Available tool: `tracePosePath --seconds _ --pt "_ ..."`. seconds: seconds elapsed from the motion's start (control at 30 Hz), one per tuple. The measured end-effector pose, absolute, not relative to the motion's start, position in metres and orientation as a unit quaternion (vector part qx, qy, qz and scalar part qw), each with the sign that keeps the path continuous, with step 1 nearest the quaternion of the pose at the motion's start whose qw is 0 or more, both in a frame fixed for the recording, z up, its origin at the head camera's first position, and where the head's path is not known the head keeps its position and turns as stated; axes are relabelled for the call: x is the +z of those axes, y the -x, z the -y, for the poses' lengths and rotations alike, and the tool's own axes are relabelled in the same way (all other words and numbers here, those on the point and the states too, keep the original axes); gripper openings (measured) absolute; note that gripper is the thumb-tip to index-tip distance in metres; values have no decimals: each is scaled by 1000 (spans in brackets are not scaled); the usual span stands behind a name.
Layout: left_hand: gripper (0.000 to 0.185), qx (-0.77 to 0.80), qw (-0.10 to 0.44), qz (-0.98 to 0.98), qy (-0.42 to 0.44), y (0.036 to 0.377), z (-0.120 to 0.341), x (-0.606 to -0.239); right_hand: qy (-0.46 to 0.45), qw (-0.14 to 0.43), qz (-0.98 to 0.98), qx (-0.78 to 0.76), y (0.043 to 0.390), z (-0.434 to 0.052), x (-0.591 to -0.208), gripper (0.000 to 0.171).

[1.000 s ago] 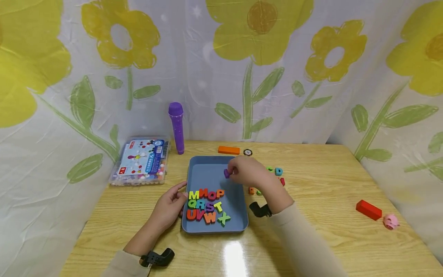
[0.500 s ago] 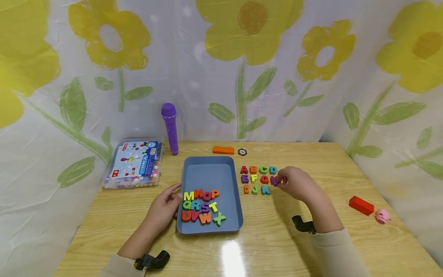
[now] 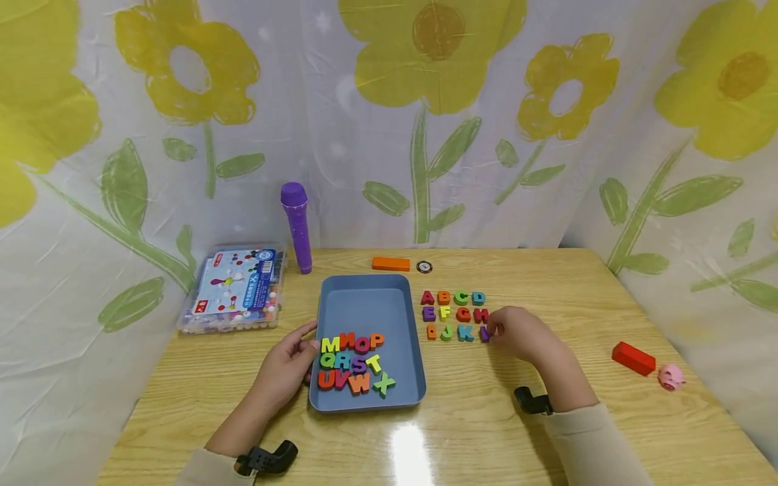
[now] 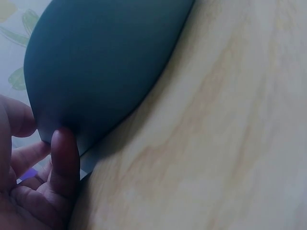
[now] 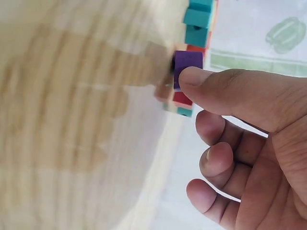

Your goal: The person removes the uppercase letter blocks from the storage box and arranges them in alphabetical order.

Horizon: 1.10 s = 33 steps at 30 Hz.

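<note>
My right hand point(image 3: 524, 335) pinches a purple letter block point(image 3: 484, 334) between thumb and fingertips at the right end of the lowest row on the table. In the right wrist view the thumb presses on this purple block point(image 5: 188, 62), and the other fingers are curled. Beside it lie a blue K point(image 3: 465, 333) and, above, a red H point(image 3: 481, 316). My left hand point(image 3: 284, 361) holds the left side of a blue-grey tray point(image 3: 419, 358), thumb at the rim. In the tray's near-left part lie several coloured letters, among them a green X point(image 3: 384, 384).
Letters A to K stand in rows right of the tray, starting with a red A point(image 3: 428, 297). Behind are an orange block point(image 3: 391, 264), a round chip point(image 3: 424, 266), a purple microphone point(image 3: 297, 226) and a plastic case point(image 3: 234, 287). A red block point(image 3: 634, 358) and pink pig head point(image 3: 671, 376) lie far right.
My right hand has carried the purple letter from the tray's far part to the table, then down from beside the H to the right of the K. My left hand stays on the tray.
</note>
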<state>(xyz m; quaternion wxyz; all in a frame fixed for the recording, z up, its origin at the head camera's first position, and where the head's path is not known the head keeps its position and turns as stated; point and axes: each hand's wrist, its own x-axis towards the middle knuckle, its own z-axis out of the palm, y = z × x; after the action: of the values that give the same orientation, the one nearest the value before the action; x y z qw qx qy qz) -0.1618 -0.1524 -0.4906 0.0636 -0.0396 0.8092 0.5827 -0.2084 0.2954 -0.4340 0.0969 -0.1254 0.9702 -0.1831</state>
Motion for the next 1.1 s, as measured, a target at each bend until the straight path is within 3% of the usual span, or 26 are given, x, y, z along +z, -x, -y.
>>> tracePosePath --seconds 0.27,0.47,0.73,0.93,1.1 --pt "51 588 61 -806 38 160 152 -489 121 93 -973 -172 206 -292 -430 6" --pt "52 587 61 -806 35 160 152 -488 159 79 -969 -174 207 -264 -398 17" --pt "52 592 59 -803 23 162 153 -488 257 62 -946 -189 223 -163 -372 17" --pt "51 592 60 -803 24 164 153 -489 314 121 -932 -134 235 -76 -386 20" --pt "50 599 61 -798 22 161 155 -490 329 161 -926 -93 237 -36 -399 17"
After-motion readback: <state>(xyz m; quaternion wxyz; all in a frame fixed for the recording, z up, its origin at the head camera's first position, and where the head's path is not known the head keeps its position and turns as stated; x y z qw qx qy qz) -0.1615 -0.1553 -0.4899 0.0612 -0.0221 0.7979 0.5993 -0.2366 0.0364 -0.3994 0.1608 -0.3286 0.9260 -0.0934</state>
